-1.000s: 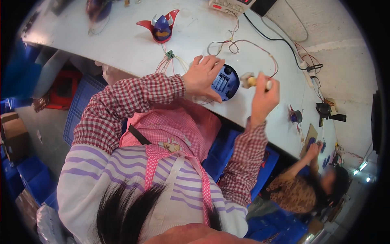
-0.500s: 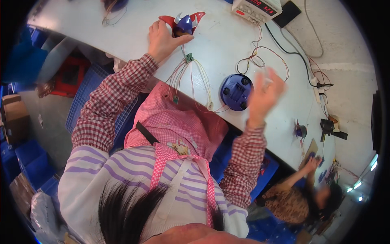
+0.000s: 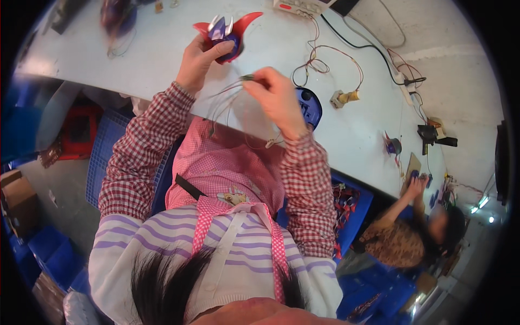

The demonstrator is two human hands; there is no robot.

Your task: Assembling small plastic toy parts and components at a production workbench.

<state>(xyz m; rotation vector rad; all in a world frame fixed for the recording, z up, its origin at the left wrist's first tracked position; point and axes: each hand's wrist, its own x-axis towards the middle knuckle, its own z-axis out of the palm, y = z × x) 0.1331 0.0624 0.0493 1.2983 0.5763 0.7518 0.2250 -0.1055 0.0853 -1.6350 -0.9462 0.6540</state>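
- Site type: a workshop, of the small-factory assembly kind.
- Long white desk (image 3: 365, 157), with the person and a co-worker (image 3: 395, 244) both working at it.
- Electrical assembly evident: horned toy figure (image 3: 234, 47), small green circuit board (image 3: 247, 77) with wires, and an instrument (image 3: 298, 5) with red and black leads (image 3: 360, 70).
- Blue bins (image 3: 51, 254) and a cardboard box (image 3: 20, 197) on grey floor.
- Checked oversleeves (image 3: 132, 146) and pink apron (image 3: 230, 157) worn.
- Rough pale wall (image 3: 449, 70); bright lamps (image 3: 483, 202) beyond.

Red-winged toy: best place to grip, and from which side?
The red-winged toy is probably best held low, around its rounded purple part, from the left, as the left hand does, thumb across it: the right wing flares up and outward, leaving that edge a poorer hold.
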